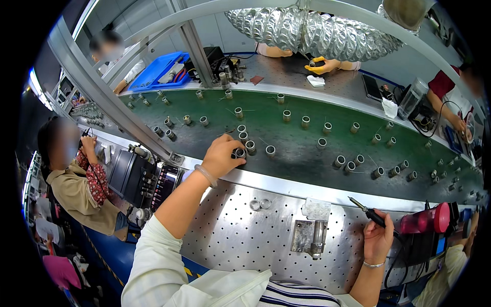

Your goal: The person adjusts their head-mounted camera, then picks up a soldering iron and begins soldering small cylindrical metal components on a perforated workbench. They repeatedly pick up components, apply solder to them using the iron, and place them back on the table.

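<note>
My left hand (221, 155) reaches onto the green conveyor belt (302, 169), its fingers closed round a small metal cylinder (240, 153) near the belt's close edge. Similar open-topped cylinders, such as this one (250, 147), stand right beside my fingertips. In my right hand (379, 239) is a soldering iron (375, 217), held like a pen with its tip pointing up and left, over the near edge of the belt. On the perforated metal bench (225, 225) between my arms, a metal fixture block (310, 237) carries a cylinder lying down. Two small rings (260, 204) lie farther left.
Several cylinders are spread along the belt, some with thin wires. A pale pad (316, 209) lies behind the fixture. At the right stands a pink jar (425, 219); at the left, a dark equipment box (131, 176). A metal post (110, 92) slants down left. Co-workers sit around.
</note>
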`<move>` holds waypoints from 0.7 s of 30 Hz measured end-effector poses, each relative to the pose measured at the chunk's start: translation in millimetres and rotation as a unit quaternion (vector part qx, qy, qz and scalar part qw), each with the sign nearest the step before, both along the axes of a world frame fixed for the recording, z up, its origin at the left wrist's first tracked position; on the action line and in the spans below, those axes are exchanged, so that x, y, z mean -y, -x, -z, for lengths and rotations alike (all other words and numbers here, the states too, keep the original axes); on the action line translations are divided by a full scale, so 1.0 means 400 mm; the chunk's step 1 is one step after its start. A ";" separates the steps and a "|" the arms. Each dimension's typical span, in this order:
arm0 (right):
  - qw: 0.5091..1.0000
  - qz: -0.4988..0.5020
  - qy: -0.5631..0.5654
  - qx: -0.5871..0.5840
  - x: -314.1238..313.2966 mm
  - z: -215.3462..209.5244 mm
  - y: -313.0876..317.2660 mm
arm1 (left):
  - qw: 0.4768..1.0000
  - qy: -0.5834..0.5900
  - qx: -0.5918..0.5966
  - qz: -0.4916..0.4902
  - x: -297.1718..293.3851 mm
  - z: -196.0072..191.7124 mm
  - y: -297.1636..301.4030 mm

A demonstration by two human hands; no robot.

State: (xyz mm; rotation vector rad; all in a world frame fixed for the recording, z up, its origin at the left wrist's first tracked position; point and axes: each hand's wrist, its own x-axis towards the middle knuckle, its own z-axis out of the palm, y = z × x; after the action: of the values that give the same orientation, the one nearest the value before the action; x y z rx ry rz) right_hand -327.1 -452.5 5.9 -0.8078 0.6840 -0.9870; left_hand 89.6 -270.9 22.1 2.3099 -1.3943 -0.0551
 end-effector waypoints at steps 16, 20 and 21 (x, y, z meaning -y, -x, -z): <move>1.000 -0.013 -0.003 -0.001 0.004 0.010 -0.001 | 0.988 -0.072 0.042 -0.133 -0.136 -0.008 -0.156; 1.000 -0.012 0.003 -0.008 0.007 0.009 0.006 | 0.976 -0.124 0.053 -0.170 -0.155 -0.038 -0.180; 1.000 -0.011 0.003 -0.009 0.006 0.008 0.006 | 0.982 -0.108 0.063 -0.140 -0.160 -0.038 -0.182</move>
State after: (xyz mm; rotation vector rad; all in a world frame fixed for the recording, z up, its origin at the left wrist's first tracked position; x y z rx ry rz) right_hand -329.3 -454.9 2.7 -0.8278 0.6863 -0.9632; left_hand 162.4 -206.9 37.3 2.7131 -1.1541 0.0277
